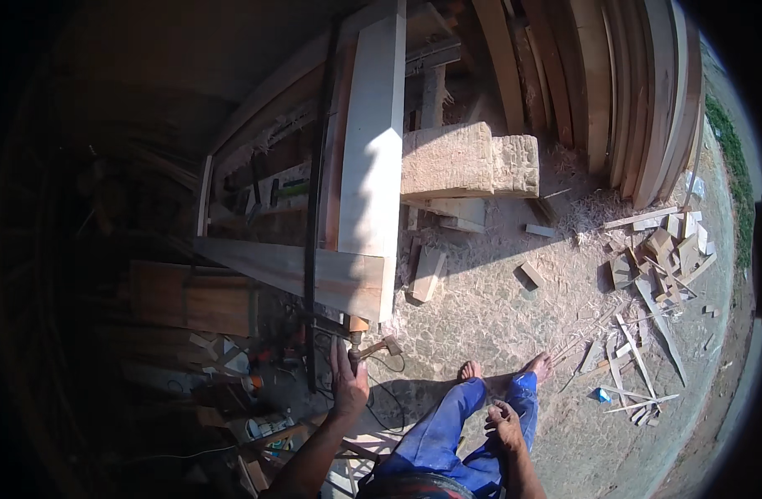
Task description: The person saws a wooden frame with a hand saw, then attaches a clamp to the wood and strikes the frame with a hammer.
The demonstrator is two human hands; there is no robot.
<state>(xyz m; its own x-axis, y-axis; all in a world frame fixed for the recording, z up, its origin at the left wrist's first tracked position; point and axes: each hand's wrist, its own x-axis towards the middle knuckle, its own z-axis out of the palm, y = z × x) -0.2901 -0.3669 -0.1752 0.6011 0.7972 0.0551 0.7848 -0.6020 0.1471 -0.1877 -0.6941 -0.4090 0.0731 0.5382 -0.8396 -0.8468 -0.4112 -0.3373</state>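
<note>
A large wooden frame (368, 158) lies across the bench, with a long dark bar clamp (317, 191) running over it. At the frame's near end, a small orange-brown wood block (358, 323) sits between the frame and the clamp's screw end (354, 340). My left hand (348, 387) is beside that screw end, fingers stretched out and seemingly touching it. Just to its right is a T-shaped brown piece (383, 347) resembling a mallet. Away from the frame, over my leg, my right hand (504, 426) has its fingers curled together; whether anything is in them is hidden.
Thick rough timber (447, 162) props up the frame. Tall boards (597, 83) lean at the back right. Offcuts (664, 258) and shavings litter the floor on the right. A dark cable (389, 416) loops near my feet; cluttered tools and wood lie in shadow at left.
</note>
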